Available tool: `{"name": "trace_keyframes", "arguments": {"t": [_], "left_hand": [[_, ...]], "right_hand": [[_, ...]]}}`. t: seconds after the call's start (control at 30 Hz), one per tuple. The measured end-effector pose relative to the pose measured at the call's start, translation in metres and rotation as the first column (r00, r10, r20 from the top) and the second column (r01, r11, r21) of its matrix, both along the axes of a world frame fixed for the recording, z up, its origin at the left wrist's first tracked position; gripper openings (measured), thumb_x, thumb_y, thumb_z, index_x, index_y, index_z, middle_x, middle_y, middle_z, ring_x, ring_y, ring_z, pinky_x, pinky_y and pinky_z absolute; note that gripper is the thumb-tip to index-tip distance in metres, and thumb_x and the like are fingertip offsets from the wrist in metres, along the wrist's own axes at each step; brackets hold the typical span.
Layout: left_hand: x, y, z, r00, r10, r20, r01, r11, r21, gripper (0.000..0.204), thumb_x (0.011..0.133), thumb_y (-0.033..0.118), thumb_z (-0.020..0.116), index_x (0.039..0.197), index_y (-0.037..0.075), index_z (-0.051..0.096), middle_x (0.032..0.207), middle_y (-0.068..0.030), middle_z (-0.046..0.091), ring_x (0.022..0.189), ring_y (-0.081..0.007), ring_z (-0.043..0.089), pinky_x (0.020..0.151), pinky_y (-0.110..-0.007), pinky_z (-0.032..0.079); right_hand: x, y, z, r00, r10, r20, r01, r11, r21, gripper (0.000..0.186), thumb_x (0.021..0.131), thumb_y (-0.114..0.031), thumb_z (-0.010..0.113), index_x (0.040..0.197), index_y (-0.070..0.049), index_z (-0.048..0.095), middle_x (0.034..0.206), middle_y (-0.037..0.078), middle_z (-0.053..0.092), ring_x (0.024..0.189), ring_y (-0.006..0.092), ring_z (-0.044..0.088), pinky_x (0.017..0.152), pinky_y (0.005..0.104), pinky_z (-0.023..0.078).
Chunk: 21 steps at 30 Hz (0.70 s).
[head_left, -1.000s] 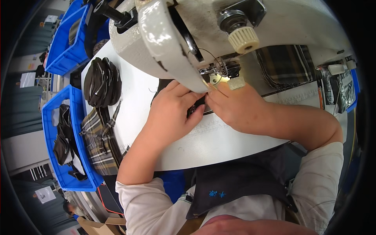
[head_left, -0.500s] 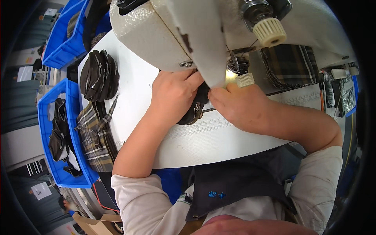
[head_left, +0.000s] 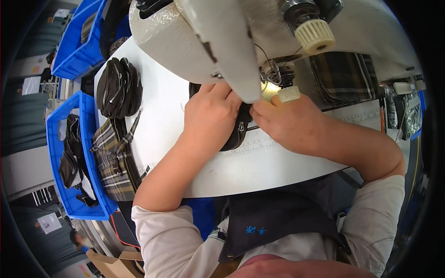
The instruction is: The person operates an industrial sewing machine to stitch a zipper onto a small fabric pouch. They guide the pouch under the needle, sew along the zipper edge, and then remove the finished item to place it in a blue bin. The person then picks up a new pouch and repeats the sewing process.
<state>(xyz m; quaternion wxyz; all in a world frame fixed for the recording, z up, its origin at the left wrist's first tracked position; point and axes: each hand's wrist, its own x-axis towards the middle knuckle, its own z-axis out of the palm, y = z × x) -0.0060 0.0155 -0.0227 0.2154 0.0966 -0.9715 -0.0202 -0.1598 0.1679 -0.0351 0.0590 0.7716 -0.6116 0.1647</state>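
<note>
Under the head of a white sewing machine [head_left: 204, 51], a dark zippered pouch piece [head_left: 239, 132] lies on the white table. My left hand [head_left: 211, 113] bends over its left side, fingers closed on the fabric; the fingertips are partly hidden by the machine. Thumb and fingers of my right hand [head_left: 289, 123] pinch together at the piece's right edge, close to the lit needle area. The zipper teeth curve out below, between my hands. What lies under my fingers is hidden.
Dark zippered pouches [head_left: 119, 88] are stacked at the table's left, beside plaid fabric [head_left: 111, 160]. Blue bins [head_left: 103, 197] stand further left. Folded plaid cloth [head_left: 345, 76] lies at right behind my hand. A ruler scale [head_left: 252, 149] runs along the table.
My left hand has shifted slightly right and down with the pouch piece, and more of its zipper side shows. My right hand stays nearly in place, pinching the edge.
</note>
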Motion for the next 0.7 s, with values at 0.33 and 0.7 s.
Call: {"name": "trace_keyframes", "arguments": {"t": [0.33,0.7], "left_hand": [[0.0025,-0.0012,0.0003,1.0,-0.017,0.002,0.017,1.0,-0.024,0.037,0.08,0.006,0.079,0.117,0.013,0.078,0.094,-0.0015,0.071,0.083,-0.0236,0.07,0.068,-0.037,0.055],[0.0086,0.0012,0.0085,0.999,0.012,0.035,-0.012,1.0,0.012,0.034,0.082,0.008,0.077,0.115,0.016,0.077,0.107,0.0,0.074,0.086,-0.0237,0.07,0.068,-0.035,0.057]], "right_hand": [[-0.0043,0.0003,0.009,1.0,0.009,-0.001,-0.009,0.999,0.038,0.01,0.089,-0.011,0.069,0.096,-0.004,0.068,0.078,0.006,0.065,0.067,0.0238,0.071,0.06,0.0383,0.057],[-0.0079,-0.0011,0.0093,0.995,0.008,0.097,-0.006,1.0,-0.03,0.011,0.089,-0.009,0.068,0.098,-0.003,0.069,0.085,0.007,0.068,0.073,0.0254,0.072,0.065,0.0399,0.058]]}}
